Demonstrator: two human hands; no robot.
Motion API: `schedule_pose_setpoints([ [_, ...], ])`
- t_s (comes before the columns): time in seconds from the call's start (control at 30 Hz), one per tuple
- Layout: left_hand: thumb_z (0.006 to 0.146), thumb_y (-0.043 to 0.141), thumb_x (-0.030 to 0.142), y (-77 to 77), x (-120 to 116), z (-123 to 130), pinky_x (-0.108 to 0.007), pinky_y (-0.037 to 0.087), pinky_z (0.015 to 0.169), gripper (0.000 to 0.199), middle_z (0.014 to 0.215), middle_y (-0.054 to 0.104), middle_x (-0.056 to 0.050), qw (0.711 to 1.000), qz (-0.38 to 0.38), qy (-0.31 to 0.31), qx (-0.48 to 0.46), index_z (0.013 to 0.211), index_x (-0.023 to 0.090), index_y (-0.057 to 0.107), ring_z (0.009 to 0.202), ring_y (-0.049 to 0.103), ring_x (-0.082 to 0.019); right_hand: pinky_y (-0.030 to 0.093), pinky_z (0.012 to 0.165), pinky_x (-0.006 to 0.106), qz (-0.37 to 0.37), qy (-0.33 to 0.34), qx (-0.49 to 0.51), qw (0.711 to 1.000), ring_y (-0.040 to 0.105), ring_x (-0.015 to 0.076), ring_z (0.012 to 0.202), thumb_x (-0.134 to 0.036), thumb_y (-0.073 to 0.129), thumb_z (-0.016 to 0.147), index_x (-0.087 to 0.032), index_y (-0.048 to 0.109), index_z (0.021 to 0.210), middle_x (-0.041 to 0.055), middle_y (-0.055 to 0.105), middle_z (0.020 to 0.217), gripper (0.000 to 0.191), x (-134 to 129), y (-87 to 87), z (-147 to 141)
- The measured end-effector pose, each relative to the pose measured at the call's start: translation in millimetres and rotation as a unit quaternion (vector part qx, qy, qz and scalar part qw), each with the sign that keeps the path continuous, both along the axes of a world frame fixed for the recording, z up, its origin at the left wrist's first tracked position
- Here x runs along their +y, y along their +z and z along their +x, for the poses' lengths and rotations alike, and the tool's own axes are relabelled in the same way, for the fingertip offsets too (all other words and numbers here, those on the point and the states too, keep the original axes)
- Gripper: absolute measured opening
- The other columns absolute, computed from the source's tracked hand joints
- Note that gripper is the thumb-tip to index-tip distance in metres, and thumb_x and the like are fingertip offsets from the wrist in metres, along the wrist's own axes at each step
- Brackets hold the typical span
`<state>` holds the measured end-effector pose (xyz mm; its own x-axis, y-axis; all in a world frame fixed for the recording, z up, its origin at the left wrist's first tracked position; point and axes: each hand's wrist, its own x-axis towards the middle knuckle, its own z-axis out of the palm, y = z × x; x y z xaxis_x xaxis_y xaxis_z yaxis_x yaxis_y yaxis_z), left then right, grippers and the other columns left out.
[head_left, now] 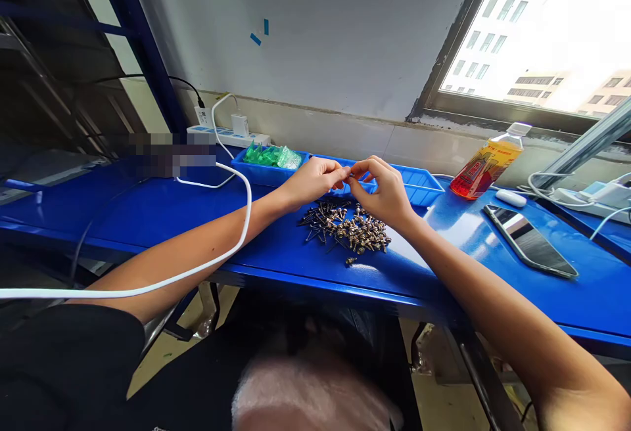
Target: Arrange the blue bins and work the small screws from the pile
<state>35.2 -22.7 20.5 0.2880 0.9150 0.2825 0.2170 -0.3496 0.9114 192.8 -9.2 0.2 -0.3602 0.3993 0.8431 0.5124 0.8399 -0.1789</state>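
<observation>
My left hand (pixel 315 180) and my right hand (pixel 383 189) meet above the blue table, fingertips pinched together. Between them shows a small dark metal piece (pixel 351 175), mostly hidden by the fingers, so its exact kind is unclear. Just below lies a loose pile of small brassy metal fittings (pixel 362 230), with long dark screws (pixel 315 215) at its left side. One fitting (pixel 350 261) sits apart at the pile's near edge. Behind the hands stands a blue divided tray (pixel 419 184), partly covered by them.
Green plastic packets (pixel 271 155) fill the tray's left part. A red drink bottle (pixel 488 161), a white oval object (pixel 511 198) and a phone (pixel 531 240) are on the right. A white cable (pixel 246 221) crosses over my left forearm; a power strip (pixel 227 135) lies against the wall.
</observation>
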Motion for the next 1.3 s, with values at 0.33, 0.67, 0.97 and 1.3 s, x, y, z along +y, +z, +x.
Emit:
schedule_pose_setpoints([
  [0.33,0.078,0.054,0.013,-0.1,-0.2,-0.3,-0.022,0.037,0.061,0.013,0.063,0.056,0.001,1.0,-0.011,-0.002,-0.024,0.067,0.012,0.061,0.06,0.05,-0.008,0.046,0.059,0.029,-0.011,-0.005,-0.001,1.0,0.056,0.0136,0.068,-0.02,0.053,0.077,-0.021,0.055,0.075,0.0005,0.061,0.07,0.003,-1.4,0.4,0.2],
  [0.67,0.08,0.054,0.018,1.2,-1.7,0.4,-0.023,0.037,0.061,0.021,0.058,0.054,0.001,1.0,-0.011,0.007,-0.01,0.06,0.013,0.059,0.058,0.049,-0.009,0.046,0.06,0.029,-0.022,-0.013,-0.005,1.0,0.056,0.0143,0.068,-0.022,0.054,0.076,-0.022,0.055,0.075,0.0006,0.062,0.07,0.002,-1.8,1.3,0.4],
  [0.97,0.079,0.053,0.015,1.0,-1.5,0.3,-0.024,0.039,0.064,0.02,0.058,0.055,0.001,1.0,0.0,0.006,-0.003,0.06,0.013,0.059,0.059,0.05,-0.009,0.045,0.061,0.029,-0.024,-0.013,-0.013,1.0,0.055,0.0139,0.067,-0.02,0.053,0.075,-0.022,0.055,0.074,0.0003,0.061,0.07,0.003,-2.2,1.2,0.5],
  [1.3,0.081,0.053,0.014,1.8,-1.4,0.5,-0.022,0.038,0.061,0.023,0.057,0.054,0.001,1.0,0.002,0.012,0.007,0.059,0.013,0.059,0.058,0.049,-0.009,0.045,0.06,0.029,-0.02,-0.014,-0.01,1.0,0.055,0.0142,0.067,-0.019,0.054,0.074,-0.022,0.055,0.074,0.0002,0.061,0.069,0.003,-0.7,-0.4,-0.1],
])
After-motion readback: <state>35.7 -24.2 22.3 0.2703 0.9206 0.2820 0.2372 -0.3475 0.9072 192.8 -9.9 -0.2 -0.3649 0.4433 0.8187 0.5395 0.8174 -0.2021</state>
